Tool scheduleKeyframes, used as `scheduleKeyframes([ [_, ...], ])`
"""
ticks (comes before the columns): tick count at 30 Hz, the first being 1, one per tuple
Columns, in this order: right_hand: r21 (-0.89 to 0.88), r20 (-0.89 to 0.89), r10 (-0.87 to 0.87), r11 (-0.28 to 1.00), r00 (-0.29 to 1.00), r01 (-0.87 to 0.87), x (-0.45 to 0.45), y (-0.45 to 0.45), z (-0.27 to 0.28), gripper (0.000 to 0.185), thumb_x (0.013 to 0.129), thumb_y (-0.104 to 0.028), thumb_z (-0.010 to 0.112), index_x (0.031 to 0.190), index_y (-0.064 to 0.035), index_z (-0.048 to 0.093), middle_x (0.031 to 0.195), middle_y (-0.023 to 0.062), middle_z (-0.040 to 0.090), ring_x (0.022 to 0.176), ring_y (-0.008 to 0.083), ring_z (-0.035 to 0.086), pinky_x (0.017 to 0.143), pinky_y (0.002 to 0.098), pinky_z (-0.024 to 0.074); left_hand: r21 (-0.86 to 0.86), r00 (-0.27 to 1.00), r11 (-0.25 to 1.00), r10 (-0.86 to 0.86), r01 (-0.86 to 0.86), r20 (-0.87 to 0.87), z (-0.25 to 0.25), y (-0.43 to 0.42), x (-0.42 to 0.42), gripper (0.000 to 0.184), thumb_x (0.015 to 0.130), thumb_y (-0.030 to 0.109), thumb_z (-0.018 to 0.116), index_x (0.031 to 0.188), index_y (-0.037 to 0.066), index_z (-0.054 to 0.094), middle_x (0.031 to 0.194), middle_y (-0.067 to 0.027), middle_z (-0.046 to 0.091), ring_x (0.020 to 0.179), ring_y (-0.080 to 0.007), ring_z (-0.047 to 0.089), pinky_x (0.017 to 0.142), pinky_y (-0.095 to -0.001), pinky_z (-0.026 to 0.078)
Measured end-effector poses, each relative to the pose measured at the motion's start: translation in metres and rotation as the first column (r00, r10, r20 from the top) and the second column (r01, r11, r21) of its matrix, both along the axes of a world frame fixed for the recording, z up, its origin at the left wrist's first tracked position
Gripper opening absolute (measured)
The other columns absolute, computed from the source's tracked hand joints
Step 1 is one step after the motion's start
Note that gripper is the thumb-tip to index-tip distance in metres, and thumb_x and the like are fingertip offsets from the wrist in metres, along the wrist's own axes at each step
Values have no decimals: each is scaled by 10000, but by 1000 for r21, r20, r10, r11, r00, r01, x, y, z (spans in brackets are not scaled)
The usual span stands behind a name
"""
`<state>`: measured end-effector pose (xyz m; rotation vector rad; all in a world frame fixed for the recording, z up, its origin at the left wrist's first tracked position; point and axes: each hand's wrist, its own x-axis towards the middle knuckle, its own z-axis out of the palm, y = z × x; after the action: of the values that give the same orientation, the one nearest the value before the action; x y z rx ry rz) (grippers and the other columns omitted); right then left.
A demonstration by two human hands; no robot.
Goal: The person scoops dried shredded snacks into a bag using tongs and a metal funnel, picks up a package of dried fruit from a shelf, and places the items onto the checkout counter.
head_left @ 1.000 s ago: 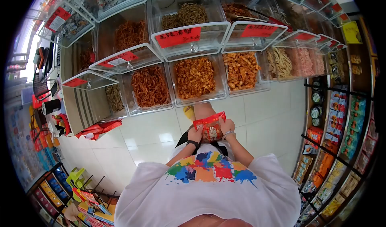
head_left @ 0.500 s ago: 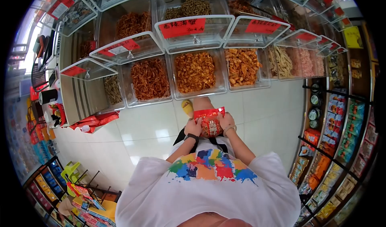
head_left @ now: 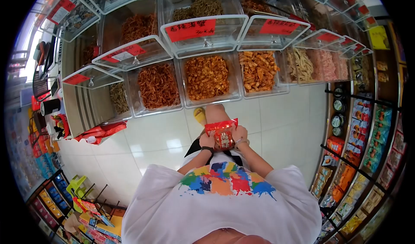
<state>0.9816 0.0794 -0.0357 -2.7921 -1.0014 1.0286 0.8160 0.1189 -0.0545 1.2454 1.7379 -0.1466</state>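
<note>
A red-topped food package [head_left: 224, 139] with white characters on its front is held low in front of my body, its top edge pointing away from me. My left hand [head_left: 207, 140] grips its left side, fingers closed on the wrapping. On the opposite side, my right hand [head_left: 240, 134] pinches the package near its upper right corner. What is inside looks brownish through the wrapping but is too small to make out.
Ahead stand clear bins of dried snacks, including a middle bin of orange-red pieces [head_left: 207, 77], with red-labelled lids [head_left: 203, 32] tilted up. Shelves of packaged goods [head_left: 361, 127] line the right. A red bag [head_left: 101, 132] lies at the left, and a display rack [head_left: 101, 213] stands lower left.
The package and both hands have shifted slightly left and down in view, and the package's top edge looks more level. The bins also sit slightly further left. Both hands keep their hold.
</note>
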Motion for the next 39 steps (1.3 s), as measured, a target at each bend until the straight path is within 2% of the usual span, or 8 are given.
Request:
scheduleKeyframes([
  [3, 5, 3, 33, 999, 999, -33, -4, 6, -5, 518, 939, -404, 460, 742, 17, 689, 752, 251, 653, 740, 431, 648, 703, 489, 524, 26, 949, 972, 222, -233, 225, -25, -7, -15, 347, 879, 326, 638, 951, -9, 688, 851, -165, 704, 798, -286, 681, 729, -376, 506],
  [5, 74, -13, -12, 997, 1000, 13, 2, 3, -5, 564, 941, -437, 448, 712, 22, 682, 721, 259, 639, 721, 426, 645, 680, 497, 516, -430, 702, 795, 591, -427, 396, -15, 11, -16, 234, 888, 177, 646, 1013, -21, 658, 923, -83, 686, 807, -143, 641, 725, -277, 489],
  [13, 219, -93, -40, 974, 995, 60, 11, -11, -9, 619, 947, -506, 414, 695, -6, 679, 671, 236, 625, 664, 392, 631, 635, 464, 486, -278, 806, 961, 174, -13, 565, 1, 72, -22, 328, 900, 325, 645, 821, 9, 677, 680, 5, 621, 592, -82, 537, 548, -255, 430],
  [19, 433, -339, -191, 838, 921, 333, 5, -24, 0, 494, 946, -421, 513, 798, 37, 628, 670, 200, 622, 648, 318, 633, 613, 408, 470, -93, 742, 983, 183, -161, 645, 4, 64, -26, 316, 910, 287, 638, 876, -21, 698, 707, -24, 667, 627, -75, 565, 584, -263, 458],
  [25, 245, -799, -247, 698, 548, 673, 23, -11, 71, 325, 932, -300, 596, 917, 19, 659, 807, 29, 662, 749, 108, 597, 672, 306, 470, -11, 741, 999, 36, -39, 670, 53, 81, -22, 208, 915, 164, 616, 965, -28, 676, 812, -32, 681, 742, -68, 595, 650, -247, 479],
  [30, 311, -947, 320, 870, 43, 383, 80, 17, 148, 393, 919, -253, 600, 1184, 38, 601, 1066, 86, 662, 973, 149, 619, 844, 279, 493, 101, 525, 957, 60, -272, 849, 164, 93, -4, 155, 900, 120, 611, 948, -25, 639, 780, -43, 663, 679, -101, 578, 595, -275, 447],
  [35, 431, -845, 467, 883, 260, -186, 55, 101, 270, 380, 923, -326, 573, 1113, -2, 627, 1056, 100, 674, 944, 165, 629, 789, 318, 486, 644, 672, 764, -461, -30, 579, 248, 95, -10, 97, 830, 70, 633, 906, 10, 620, 717, -169, 580, 604, -300, 578, 543, -323, 434],
  [39, 683, -263, 858, 488, 441, -543, 7, 122, 299, 244, 870, -276, 591, 954, -53, 640, 870, 186, 642, 827, 374, 603, 718, 423, 482, 753, 705, 651, -489, -98, 514, 285, 93, -22, 61, 810, 59, 637, 854, 18, 624, 682, -155, 560, 581, -306, 557, 523, -336, 423],
])
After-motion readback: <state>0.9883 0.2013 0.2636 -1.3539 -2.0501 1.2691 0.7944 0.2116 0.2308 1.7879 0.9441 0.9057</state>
